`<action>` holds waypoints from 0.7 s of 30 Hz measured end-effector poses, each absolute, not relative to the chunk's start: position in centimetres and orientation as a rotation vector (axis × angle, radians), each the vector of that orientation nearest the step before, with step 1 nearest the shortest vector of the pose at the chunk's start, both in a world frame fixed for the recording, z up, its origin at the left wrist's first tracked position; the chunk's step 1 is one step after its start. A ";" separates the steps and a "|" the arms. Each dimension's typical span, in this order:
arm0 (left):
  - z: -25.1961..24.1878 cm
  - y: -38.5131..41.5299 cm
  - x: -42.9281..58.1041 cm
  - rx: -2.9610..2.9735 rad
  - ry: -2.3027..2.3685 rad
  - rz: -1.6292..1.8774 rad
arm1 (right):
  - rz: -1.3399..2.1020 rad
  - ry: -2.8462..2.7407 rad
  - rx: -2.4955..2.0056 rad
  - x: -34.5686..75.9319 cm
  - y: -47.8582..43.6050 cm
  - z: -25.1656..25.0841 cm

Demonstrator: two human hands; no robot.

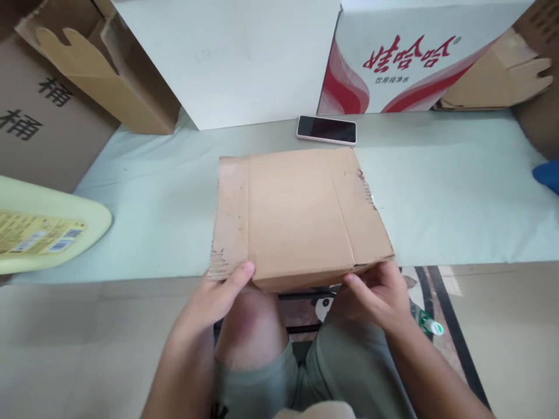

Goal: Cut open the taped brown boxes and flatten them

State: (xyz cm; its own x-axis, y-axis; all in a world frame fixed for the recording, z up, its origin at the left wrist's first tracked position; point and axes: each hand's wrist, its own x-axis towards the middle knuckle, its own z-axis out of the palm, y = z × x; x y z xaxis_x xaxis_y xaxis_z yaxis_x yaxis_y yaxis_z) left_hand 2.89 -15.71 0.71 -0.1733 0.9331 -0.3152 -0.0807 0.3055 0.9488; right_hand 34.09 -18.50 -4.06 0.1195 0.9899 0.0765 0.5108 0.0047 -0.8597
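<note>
A brown cardboard box, folded rather flat, reaches over the near edge of the cloth-covered surface. Its side flaps have rough, torn edges, and creases run down both sides. My left hand grips the near left corner, thumb on top and the other fingers hidden beneath. At the near right corner my right hand is closed on the box, its thumb against the front edge and its fingers partly out of sight below.
A smartphone lies just behind the box. White cartons stand along the back. Opened brown cartons are at the left, folded cardboard at the right. A pale yellow bottle lies at left. A plastic bottle is below.
</note>
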 end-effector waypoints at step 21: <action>2.0 -15.4 1.0 0.883 1.497 1.230 | 0.899 -0.876 -1.316 31.6 -17.3 -1.3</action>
State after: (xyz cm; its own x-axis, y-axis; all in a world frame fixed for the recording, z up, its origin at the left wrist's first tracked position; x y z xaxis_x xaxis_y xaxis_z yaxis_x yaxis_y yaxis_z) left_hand 1.04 -15.42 1.96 -0.2665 0.9361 -0.2297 -0.0435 0.2264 0.9731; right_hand 31.64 -17.30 -1.29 0.4068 0.9133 0.0217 -0.0453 0.0439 -0.9980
